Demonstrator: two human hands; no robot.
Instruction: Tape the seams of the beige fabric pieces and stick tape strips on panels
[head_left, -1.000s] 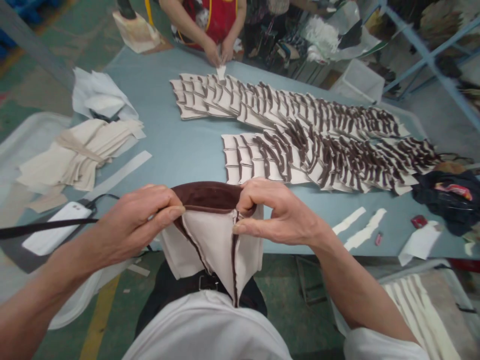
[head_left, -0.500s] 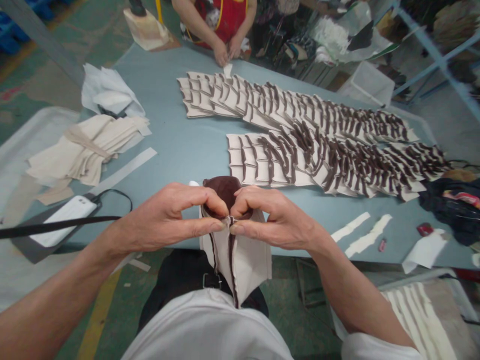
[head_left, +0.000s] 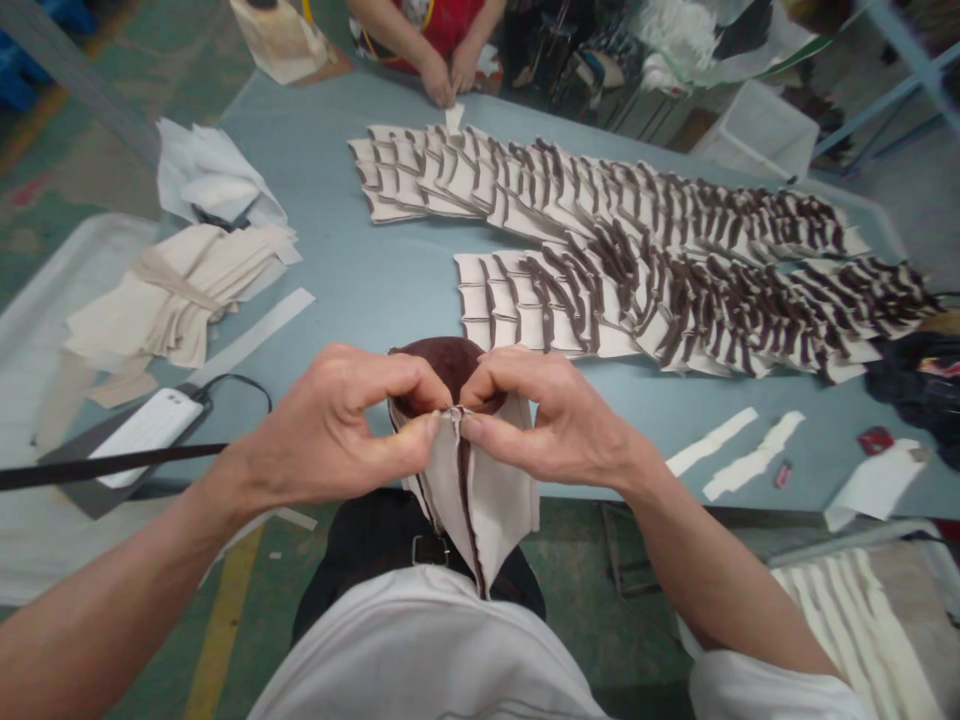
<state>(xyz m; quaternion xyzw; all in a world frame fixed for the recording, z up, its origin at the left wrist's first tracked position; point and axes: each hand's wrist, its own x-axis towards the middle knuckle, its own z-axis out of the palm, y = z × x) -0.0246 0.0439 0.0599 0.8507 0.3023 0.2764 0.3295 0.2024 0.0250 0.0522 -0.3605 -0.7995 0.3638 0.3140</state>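
Observation:
Between my hands hangs a sewn fabric piece (head_left: pixel 499 490), cream on its outer face with dark brown seam edges and a brown inner side curving up behind. My left hand (head_left: pixel 367 415) pinches the top edge just left of a seam, thumb against forefinger. Close beside it, my right hand (head_left: pixel 536 415) pinches the same edge just right of that seam. The two thumb tips nearly meet there. The lower part of the piece hangs in front of my body, past the table's near edge.
Two long rows of overlapping cream-and-brown pieces (head_left: pixel 555 300) lie across the blue-grey table (head_left: pixel 330 240). At left are a tied bundle of cream fabric (head_left: pixel 172 290) and a white power bank (head_left: pixel 154 435) with a cable. Cream strips (head_left: pixel 754 460) lie at right. Across the table, another person's hands (head_left: pixel 446 75) hold a small pale piece.
My view has shifted slightly, so the rows on the table sit a little higher. Both hands keep their pinch on the seam edge, with the thumbs shifted slightly.

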